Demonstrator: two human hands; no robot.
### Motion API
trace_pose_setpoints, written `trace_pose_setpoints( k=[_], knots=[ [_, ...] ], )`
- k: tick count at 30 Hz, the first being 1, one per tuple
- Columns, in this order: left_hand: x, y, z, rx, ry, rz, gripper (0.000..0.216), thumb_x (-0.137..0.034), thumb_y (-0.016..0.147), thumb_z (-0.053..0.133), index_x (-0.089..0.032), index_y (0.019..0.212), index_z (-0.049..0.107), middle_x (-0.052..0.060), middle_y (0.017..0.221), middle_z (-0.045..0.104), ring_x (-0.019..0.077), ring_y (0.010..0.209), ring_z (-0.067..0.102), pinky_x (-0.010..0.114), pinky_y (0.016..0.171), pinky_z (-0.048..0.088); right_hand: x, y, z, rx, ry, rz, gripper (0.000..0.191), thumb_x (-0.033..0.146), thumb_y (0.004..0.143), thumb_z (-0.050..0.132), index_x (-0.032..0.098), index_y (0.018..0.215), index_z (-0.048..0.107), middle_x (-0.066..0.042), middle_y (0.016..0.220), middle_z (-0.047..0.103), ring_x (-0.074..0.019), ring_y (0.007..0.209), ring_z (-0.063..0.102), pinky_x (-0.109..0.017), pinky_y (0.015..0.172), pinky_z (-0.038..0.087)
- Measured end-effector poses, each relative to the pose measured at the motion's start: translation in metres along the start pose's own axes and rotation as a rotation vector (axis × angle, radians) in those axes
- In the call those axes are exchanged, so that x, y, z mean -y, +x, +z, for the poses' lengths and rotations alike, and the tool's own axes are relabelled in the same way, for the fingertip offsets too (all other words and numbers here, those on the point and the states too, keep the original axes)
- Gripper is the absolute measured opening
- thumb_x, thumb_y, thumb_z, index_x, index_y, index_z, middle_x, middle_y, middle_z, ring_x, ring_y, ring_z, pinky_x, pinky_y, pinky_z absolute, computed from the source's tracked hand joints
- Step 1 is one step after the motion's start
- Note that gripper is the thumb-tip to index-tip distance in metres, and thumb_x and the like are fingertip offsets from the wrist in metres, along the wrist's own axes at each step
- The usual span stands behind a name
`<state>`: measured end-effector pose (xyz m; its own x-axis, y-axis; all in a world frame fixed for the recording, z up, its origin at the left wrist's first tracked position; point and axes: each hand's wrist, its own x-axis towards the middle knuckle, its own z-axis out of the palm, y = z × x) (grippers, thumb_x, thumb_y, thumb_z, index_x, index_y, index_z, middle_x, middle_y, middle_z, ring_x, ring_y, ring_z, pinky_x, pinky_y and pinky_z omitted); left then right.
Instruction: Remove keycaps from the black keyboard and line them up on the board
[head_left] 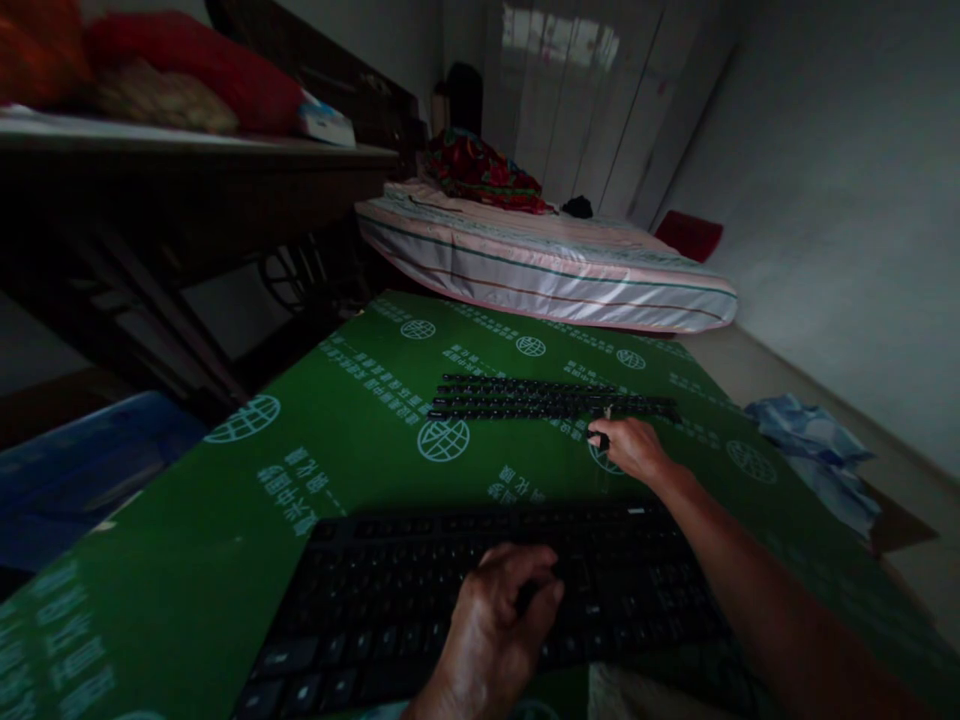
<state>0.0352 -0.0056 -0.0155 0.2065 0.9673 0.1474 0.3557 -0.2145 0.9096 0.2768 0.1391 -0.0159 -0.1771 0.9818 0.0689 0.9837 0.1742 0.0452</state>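
Note:
A black keyboard [360, 590] lies on the green board close to me, with many keys in place. My left hand [499, 610] is over its middle, fingers curled and the thumb drawn towards them. What lies between those fingertips is too dark to make out. Farther out, my right hand [630, 445] pinches a small black keycap [598, 438] just above the board. It is beside the right part of several lined-up rows of black keycaps [510, 398]. My right forearm passes over the keyboard's right end and hides part of it.
The green board [352, 440] bears white globe prints and lettering. Beyond it is a bed with a striped mattress [540, 270]. A dark table [247, 150] with bags on it stands at left, above a blue container [90, 470]. Crumpled cloth [814, 440] lies at right.

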Motion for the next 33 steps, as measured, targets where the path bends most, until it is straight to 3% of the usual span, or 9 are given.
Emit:
trace_pose_setpoints(
  k=[19,33],
  knots=[
    [-0.005,0.0,-0.003,0.055,0.088,0.023,0.018,-0.01,0.072,0.059,-0.017,0.085,0.07,0.004,0.078,0.069,0.0168,0.076,0.065,0.024,0.068,0.053,0.001,0.026,-0.001,0.082,-0.087,0.056,0.031,0.035,0.088,0.045,0.029,0.113,0.062,-0.006,0.096,0.071,-0.0201,0.088,0.066,-0.026,0.072,0.046],
    [-0.001,-0.001,-0.001,0.055,0.091,0.071,0.017,-0.011,0.073,0.059,-0.019,0.084,0.068,0.002,0.076,0.068,0.0164,0.075,0.065,0.024,0.067,0.052,0.0,0.029,-0.003,0.071,-0.11,0.045,0.03,0.033,0.089,0.043,0.03,0.11,0.063,-0.005,0.093,0.071,-0.0191,0.088,0.066,-0.025,0.071,0.045]
  ],
)
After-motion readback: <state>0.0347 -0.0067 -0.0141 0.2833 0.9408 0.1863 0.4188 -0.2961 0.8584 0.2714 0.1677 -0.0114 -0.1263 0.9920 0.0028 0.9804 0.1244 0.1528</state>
